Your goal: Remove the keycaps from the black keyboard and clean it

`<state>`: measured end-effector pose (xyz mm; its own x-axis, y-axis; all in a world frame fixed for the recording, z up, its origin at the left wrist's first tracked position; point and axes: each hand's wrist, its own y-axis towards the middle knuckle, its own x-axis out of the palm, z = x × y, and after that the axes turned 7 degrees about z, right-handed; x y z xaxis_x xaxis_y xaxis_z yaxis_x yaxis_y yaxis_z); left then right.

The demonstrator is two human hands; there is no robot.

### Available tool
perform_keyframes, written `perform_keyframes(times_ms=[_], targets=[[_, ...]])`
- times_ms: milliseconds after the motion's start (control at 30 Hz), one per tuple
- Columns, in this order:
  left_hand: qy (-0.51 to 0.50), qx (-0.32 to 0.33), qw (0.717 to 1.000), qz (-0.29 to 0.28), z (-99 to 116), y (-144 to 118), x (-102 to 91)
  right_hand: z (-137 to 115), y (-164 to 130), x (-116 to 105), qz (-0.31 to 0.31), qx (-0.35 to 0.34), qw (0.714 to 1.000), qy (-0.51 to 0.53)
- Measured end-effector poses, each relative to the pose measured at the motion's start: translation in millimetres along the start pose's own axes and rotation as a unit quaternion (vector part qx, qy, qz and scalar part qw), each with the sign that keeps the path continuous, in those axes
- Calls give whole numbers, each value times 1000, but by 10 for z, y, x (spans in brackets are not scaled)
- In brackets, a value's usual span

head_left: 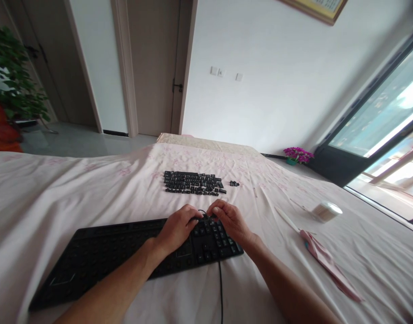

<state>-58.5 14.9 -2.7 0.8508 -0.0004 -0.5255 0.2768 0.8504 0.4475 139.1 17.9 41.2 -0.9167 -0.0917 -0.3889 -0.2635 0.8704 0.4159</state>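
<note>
Both hands rest on a black keyboard (125, 252), mostly stripped of keycaps. Left hand (177, 229) and right hand (231, 221) curl, fingertips pinched at its far edge; what they grip is unclear.

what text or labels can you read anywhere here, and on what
None can be read.
Keys left on the black keyboard: legends too small and dark.
Loose keycaps laid in rows on the bedsheet: markings blurred.
Framed picture on the wall: faint rows of writing, too small to make out.
Round container on the sheet: no label visible.
</note>
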Motion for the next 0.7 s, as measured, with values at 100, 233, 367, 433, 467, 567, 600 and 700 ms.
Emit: perform_keyframes(times_ms=[100,233,367,433,467,567,600,700], targets=[[8,1,1000,-9,2,3,3,64,-8,35,-6,-48,999,-13],[20,1,1000,-20,23,10,1,98,-12,122,-30,-101,994,-18],[19,-11,999,-32,64,16,-11,106,-9,210,-28,-98,995,1],[18,-18,999,-42,82,17,-15,126,-14,221,-19,-81,996,25],[17,-21,999,-44,89,17,-15,139,-20,218,-13,-73,997,36],[18,-26,999,-44,111,20,-16,167,-50,198,4,-65,997,49],[19,-26,998,-46,120,23,-18,166,-64,197,6,-73,996,43],[16,-23,998,-60,152,36,-28,140,-106,229,-13,-131,991,-14]])
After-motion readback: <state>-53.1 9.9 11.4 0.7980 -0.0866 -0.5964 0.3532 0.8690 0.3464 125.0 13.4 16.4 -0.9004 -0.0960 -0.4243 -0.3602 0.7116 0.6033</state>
